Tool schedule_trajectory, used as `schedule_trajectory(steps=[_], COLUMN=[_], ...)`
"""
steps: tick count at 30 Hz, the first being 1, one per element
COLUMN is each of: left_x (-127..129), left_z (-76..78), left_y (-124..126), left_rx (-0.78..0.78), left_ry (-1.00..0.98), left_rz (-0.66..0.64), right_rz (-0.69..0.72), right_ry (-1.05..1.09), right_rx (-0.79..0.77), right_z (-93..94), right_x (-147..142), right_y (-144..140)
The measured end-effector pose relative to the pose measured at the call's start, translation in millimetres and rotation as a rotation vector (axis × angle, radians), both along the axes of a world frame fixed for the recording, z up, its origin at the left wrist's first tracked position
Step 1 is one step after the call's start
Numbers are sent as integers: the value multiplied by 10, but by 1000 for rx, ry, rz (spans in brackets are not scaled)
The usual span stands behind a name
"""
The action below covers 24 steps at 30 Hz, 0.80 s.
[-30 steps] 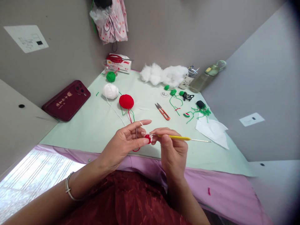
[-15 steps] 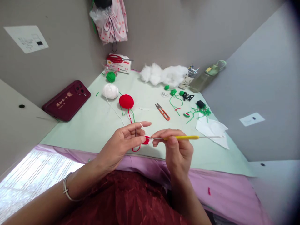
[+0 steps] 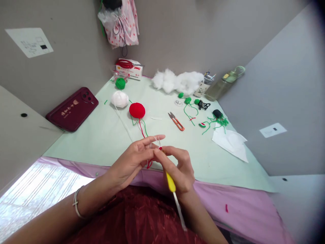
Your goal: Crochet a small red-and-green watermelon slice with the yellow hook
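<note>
Both the left hand (image 3: 130, 161) and the right hand (image 3: 180, 171) were close together on the near side of the red yarn ball (image 3: 137, 110); their fingertips met at a small red piece (image 3: 160, 148), which was nearer the person than that ball and slightly to its right, mostly hidden by the fingers; the left hand pinched the piece with its thumb, its index finger stretched out with a white strand (image 3: 125, 125) looped over it; the right hand had its thumb and index finger pressed together by the piece and was closed around a crochet hook (image 3: 171, 182), the yellow grip slanting down below the thumb and the metal shaft pointing toward the person; a red strand (image 3: 149, 165) hung in a loop under the left fingers; the white yarn ball (image 3: 120, 99) sat just left of and behind the red yarn ball, with the green yarn ball (image 3: 120, 83) farther back; orange thread snips (image 3: 176, 121) lay to its right, white stuffing (image 3: 167, 81) behind and right, and a dark red phone (image 3: 72, 109) well to its left.
</note>
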State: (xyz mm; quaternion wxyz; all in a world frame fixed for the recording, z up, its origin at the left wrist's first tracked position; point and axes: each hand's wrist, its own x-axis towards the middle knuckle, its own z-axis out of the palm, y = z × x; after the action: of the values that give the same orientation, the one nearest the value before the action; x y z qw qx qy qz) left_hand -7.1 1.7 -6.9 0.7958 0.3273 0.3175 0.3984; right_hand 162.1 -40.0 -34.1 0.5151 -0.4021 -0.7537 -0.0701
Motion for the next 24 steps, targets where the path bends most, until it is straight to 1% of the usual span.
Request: schedule_trajectory(steps=[2, 3, 5, 7, 9, 11, 13, 14, 16, 17, 18, 19, 21, 23, 24], left_x=[-18, -28, -43, -42, -25, 2, 29, 39, 46, 42, 34, 23, -1, -15, -17], left_z=[2, 5, 11, 15, 14, 6, -7, -14, -27, -30, -31, -30, -23, -17, -17], left_y=[19, 27, 31, 17, -6, -27, -37, -37, -25, -13, 2, 18, 44, 53, 49], left_rx=[-66, -67, -14, 73, 136, 165, 153, 129, 47, -2, -49, -88, -114, -65, -19], left_ry=[-43, -46, -10, 38, 84, 91, 54, 22, -49, -80, -105, -125, -141, -119, -97], left_rz=[-30, -21, 17, 31, 50, 88, 121, 121, 77, 40, 7, -16, -16, 16, 26], right_rz=[38, 62, 133, 218, 251, 213, 126, 77, 13, 6, 12, 28, 72, 158, 209], right_ry=[200, 320, 536, 638, 634, 580, 480, 394, 213, 166, 173, 235, 471, 679, 731], right_rx=[-58, -106, -214, -299, -336, -313, -230, -165, -40, -10, -14, -50, -177, -306, -354], right_z=[28, 51, 100, 136, 146, 129, 94, 76, 50, 45, 47, 55, 77, 93, 96], right_x=[-8, -9, -16, -36, -69, -108, -140, -148, -144, -132, -115, -95, -58, -43, -46], right_y=[6, 13, 35, 67, 96, 107, 98, 90, 77, 76, 79, 87, 113, 140, 151])
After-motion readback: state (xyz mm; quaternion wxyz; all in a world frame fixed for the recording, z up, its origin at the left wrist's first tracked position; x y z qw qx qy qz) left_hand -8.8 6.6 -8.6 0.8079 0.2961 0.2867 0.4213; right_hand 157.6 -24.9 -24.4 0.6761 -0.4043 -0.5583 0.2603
